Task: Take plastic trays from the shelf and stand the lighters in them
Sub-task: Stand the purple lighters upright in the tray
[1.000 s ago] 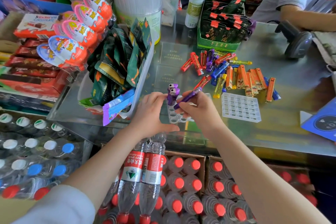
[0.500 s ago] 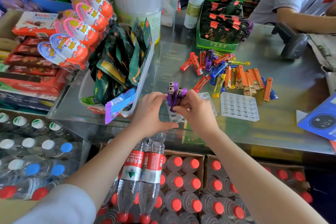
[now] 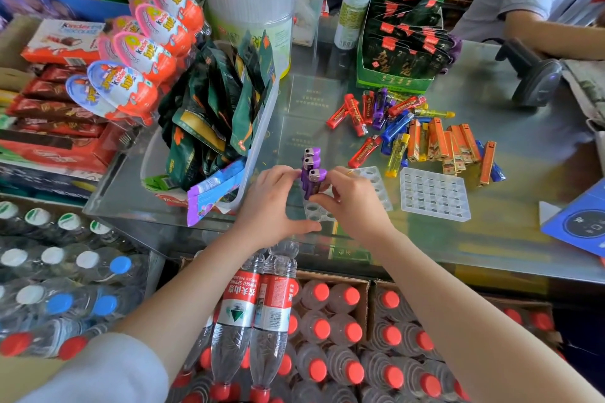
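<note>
Hands hide most of our tray [image 3: 376,178]. Our right hand [image 3: 355,206] pinches the nearest of three purple lighters [image 3: 311,170] standing in it; our left hand [image 3: 273,206] grips the tray's edge.

Your glass counter [image 3: 510,239] carries a clear tray [image 3: 379,186] near you, a second tray [image 3: 433,195] to its right, loose lighters [image 3: 422,137] beyond them, a green display box [image 3: 393,78] farther back, and a snack tub [image 3: 258,147] left.
</note>
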Motion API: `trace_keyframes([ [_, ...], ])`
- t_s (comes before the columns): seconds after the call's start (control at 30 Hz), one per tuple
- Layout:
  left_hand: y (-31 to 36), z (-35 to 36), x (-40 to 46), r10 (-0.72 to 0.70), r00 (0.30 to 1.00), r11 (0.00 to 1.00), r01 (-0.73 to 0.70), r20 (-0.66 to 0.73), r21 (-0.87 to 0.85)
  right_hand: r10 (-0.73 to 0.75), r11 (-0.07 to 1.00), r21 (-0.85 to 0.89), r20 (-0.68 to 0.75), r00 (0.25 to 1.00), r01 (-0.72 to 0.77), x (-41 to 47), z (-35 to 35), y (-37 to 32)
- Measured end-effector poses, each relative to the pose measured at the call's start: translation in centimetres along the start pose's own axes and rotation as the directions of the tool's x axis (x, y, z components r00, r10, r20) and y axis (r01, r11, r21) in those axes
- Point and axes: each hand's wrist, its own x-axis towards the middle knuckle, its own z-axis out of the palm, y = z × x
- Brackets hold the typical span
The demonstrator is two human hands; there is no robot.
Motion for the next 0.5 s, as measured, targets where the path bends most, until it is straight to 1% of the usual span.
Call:
trace_keyframes([
  [0.1, 0.2, -0.1, 0.0, -0.012, 1.0, 1.0, 0.012, 0.011, 0.009, 0.001, 0.999, -0.052, 0.051, 0.999, 0.002, -0.2, -0.4, 0.2],
  [0.17, 0.4, -0.3, 0.0, -0.022, 0.999, 1.0, 0.022, 0.041, 0.008, 0.027, 0.999, -0.048, 0.051, 0.998, -0.025, -0.4, -1.4, 1.1],
  [0.2, 0.5, -0.5, 0.1, -0.028, 0.998, 1.0, 0.028, 0.058, 0.007, 0.058, 0.998, -0.033, 0.021, 0.998, -0.058, -0.4, -2.1, 1.7],
  [0.27, 0.8, -0.8, 0.2, -0.03, 0.995, 0.999, 0.028, 0.098, 0.018, 0.153, 0.988, -0.007, -0.093, 0.984, -0.154, -0.4, -3.6, 3.1],
  [0.33, 1.1, -1.0, 0.5, -0.016, 0.986, 0.999, 0.01, 0.163, 0.035, 0.259, 0.965, 0.009, -0.2, 0.945, -0.262, -0.4, -4.9, 4.4],
  [0.37, 1.3, -1.0, 0.7, -0.006, 0.98, 0.999, -0.001, 0.198, 0.034, 0.295, 0.953, 0.002, -0.228, 0.928, -0.303, -0.3, -5.4, 5.0],
  [0.43, 1.7, -0.7, 1.2, 0.02, 0.972, 0.999, -0.026, 0.235, 0.023, 0.332, 0.938, -0.024, -0.234, 0.914, -0.347, -0.1, -6.1, 6.0],
  [0.5, 2.1, -0.3, 1.8, 0.038, 0.972, 0.999, -0.043, 0.231, 0.016, 0.345, 0.929, -0.06, -0.214, 0.914, -0.365, 0.5, -6.4, 6.8],
])
